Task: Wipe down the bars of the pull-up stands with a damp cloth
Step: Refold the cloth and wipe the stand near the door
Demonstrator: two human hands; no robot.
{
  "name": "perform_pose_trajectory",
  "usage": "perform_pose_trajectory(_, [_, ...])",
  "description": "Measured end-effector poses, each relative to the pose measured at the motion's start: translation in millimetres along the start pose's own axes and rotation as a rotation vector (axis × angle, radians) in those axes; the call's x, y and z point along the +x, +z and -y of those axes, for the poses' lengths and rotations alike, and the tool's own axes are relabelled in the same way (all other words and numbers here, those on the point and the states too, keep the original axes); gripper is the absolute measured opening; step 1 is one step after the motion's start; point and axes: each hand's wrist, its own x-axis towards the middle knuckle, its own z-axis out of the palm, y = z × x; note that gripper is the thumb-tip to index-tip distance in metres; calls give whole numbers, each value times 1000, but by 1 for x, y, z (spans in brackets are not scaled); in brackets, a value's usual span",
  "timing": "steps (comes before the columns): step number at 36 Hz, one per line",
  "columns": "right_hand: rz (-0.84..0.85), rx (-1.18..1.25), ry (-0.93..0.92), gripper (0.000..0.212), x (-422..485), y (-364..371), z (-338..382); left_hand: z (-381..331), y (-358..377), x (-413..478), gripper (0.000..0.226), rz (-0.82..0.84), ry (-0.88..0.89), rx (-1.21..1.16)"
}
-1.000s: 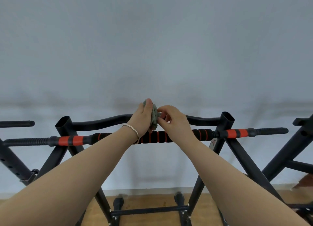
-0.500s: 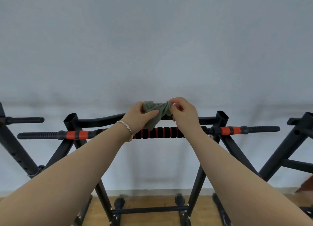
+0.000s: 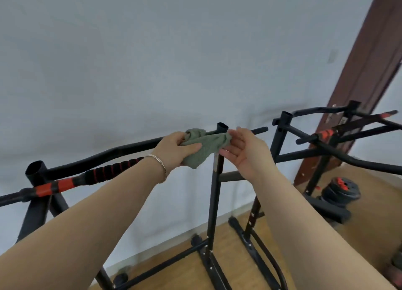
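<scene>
Green cloth [image 3: 204, 146], gripped by the left hand [image 3: 174, 150] and only touched by the flat, open right hand [image 3: 245, 152], could bunch up and skip parts of the post [image 3: 214, 202].

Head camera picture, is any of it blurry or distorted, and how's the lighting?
Head view: soft, even light with no glare; the cloth is fairly sharp; the neighbouring stand and weight plates at right are smeared by blur; the door frame leans, probably from wide-angle distortion or camera tilt.
</scene>
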Motion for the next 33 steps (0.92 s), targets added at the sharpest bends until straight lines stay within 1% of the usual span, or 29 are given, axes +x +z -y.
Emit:
perform_pose_trajectory(4, [-39,-156,-81,25,-35,-23,27,-14,41,-7,22,71,38,24])
perform_pose_trajectory(7, [-143,-275,-199,27,-59,-42,48,-27,71,-14,13,157,67,14])
perform_pose_trajectory(10, [-250,-387,-307,27,-81,-61,73,-38,99,-23,16,266,78,3])
perform_pose_trajectory(16, [-396,-465,-474,24,-128,-106,117,-59,161,-40,21,432,97,-61])
perform_pose_trajectory(21, [-503,-427,-509,22,-160,-156,145,-71,218,-56,21,555,163,-24])
perform_pose_trajectory(24, [-496,-424,-481,22,-175,-179,156,-73,238,-69,20,582,230,38])
perform_pose_trajectory(27, [-439,-475,-409,22,-181,-191,158,-64,236,-81,21,565,283,124])
perform_pose_trajectory(30, [-343,-519,-358,20,-174,-187,148,-55,218,-89,31,526,251,144])
perform_pose_trajectory(33, [-259,-500,-333,21,-160,-172,132,-50,196,-93,22,433,202,127])
